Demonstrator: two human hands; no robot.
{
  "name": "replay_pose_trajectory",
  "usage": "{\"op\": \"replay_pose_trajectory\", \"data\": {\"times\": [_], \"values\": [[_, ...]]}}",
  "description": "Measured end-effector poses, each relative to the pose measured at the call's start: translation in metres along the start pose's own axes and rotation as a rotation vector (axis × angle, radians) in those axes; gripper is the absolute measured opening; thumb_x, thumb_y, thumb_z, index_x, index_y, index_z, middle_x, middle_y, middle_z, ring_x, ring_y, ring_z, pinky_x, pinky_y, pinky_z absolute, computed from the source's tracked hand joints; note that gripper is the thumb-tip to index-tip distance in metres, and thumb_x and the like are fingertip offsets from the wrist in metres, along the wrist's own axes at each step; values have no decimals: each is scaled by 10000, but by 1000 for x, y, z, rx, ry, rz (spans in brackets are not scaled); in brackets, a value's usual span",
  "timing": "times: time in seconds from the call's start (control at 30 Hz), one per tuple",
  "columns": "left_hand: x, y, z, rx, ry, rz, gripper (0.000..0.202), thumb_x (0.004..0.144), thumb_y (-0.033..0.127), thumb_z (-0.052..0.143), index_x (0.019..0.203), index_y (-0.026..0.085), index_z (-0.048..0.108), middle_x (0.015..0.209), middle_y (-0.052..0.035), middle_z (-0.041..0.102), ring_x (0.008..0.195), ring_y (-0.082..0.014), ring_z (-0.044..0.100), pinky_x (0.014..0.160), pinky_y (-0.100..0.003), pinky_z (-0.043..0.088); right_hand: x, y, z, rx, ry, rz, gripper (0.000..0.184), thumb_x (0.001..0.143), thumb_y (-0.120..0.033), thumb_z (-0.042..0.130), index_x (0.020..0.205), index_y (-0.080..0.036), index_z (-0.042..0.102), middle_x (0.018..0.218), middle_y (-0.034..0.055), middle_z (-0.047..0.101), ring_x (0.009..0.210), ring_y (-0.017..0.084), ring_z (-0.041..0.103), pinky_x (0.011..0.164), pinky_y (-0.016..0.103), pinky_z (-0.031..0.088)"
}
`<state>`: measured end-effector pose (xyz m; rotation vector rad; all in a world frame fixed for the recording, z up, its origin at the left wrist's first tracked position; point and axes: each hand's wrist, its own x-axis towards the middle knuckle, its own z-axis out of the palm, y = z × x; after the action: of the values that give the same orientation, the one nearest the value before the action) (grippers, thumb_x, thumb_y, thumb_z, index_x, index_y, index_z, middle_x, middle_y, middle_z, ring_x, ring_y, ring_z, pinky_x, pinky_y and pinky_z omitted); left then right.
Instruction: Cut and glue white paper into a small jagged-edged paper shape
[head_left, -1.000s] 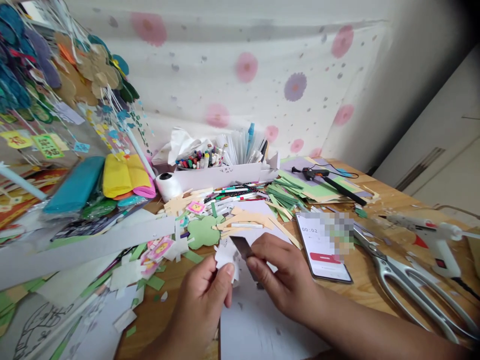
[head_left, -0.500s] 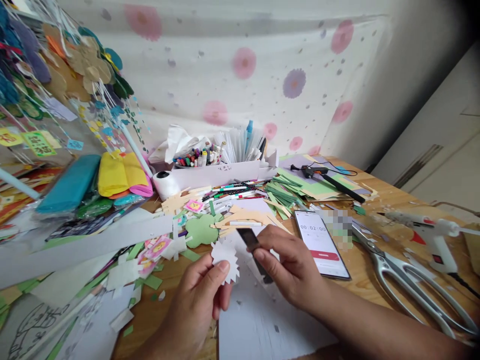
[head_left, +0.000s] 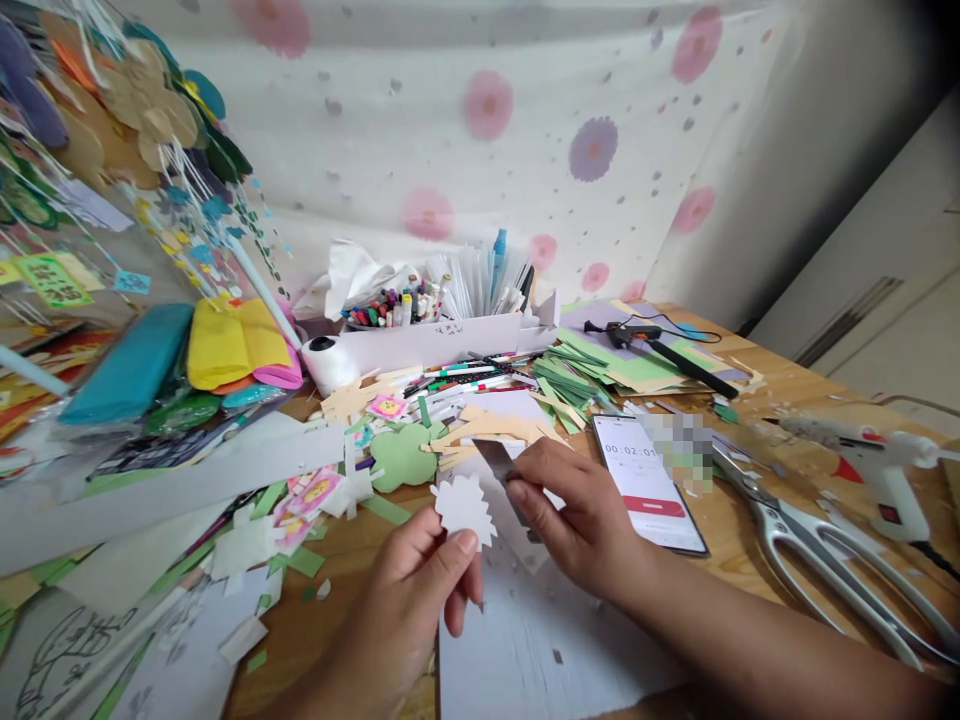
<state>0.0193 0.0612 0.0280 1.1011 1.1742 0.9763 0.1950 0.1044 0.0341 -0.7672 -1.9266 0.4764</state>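
Observation:
Between the thumb and fingers of my left hand [head_left: 431, 570] is a small white paper cutout [head_left: 463, 508] with a jagged edge, held up off the table. My right hand [head_left: 574, 510] pinches a thin, flat metal blade [head_left: 493, 460], its slanted end pointing up and left. A gap separates the blade from the cutout. Below both hands lies a white board [head_left: 517, 650] with scratches and small dark scraps on it. Just behind the cutout sits a green scalloped paper shape [head_left: 405, 458].
To the right are a phone [head_left: 637, 480] showing a timer, large scissors [head_left: 817, 560] and a white glue gun [head_left: 877, 460]. Behind stand a pen box [head_left: 442, 343] and a thread spool [head_left: 330, 365]. Paper scraps cover the left side; paper ornaments [head_left: 150, 110] hang above.
The cutout has risen slightly and moved right, turned so its face shows more fully. The blade has tilted a little in my right hand. The camera view has shifted slightly.

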Motion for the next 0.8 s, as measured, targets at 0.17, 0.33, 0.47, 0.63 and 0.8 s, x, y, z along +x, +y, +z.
{"op": "replay_pose_trajectory", "data": {"times": [0.17, 0.33, 0.47, 0.63, 0.8], "values": [[3, 1, 0, 102, -36, -39, 217, 816, 355, 562, 684, 186, 526, 537, 54, 549, 420, -75, 431, 440, -217, 310, 3, 2, 0, 82, -18, 34, 141, 903, -155, 492, 888, -162, 633, 688, 16, 524, 666, 140, 491, 602, 261, 412], [3, 4, -1, 47, -138, -27, 180, 808, 322, 601, 714, 185, 532, 579, 47, 579, 437, -71, 452, 458, -220, 313, 5, 2, 1, 151, -81, 64, 164, 913, -164, 497, 877, -161, 657, 691, 12, 530, 665, 131, 497, 609, 252, 418], [4, 2, -7, -52, -263, 25, 143, 837, 319, 604, 786, 185, 595, 685, 28, 619, 557, -88, 532, 553, -226, 390, 6, 4, 0, 197, -59, 111, 164, 910, -186, 511, 847, -156, 660, 674, 2, 509, 652, 126, 486, 601, 244, 404], [6, 0, -10, -61, -244, 51, 186, 878, 357, 563, 821, 195, 634, 721, 23, 657, 599, -105, 594, 594, -238, 427, 6, 6, -3, 221, -26, 149, 169, 899, -187, 517, 777, -159, 631, 657, -15, 477, 639, 119, 465, 597, 237, 379], [5, 0, -5, -131, -72, 54, 327, 837, 497, 564, 882, 177, 612, 795, -54, 747, 616, -166, 659, 611, -293, 488, 4, 9, -5, 236, -28, 199, 209, 905, -222, 511, 721, -162, 590, 649, -16, 466, 628, 115, 461, 591, 235, 375]]}}
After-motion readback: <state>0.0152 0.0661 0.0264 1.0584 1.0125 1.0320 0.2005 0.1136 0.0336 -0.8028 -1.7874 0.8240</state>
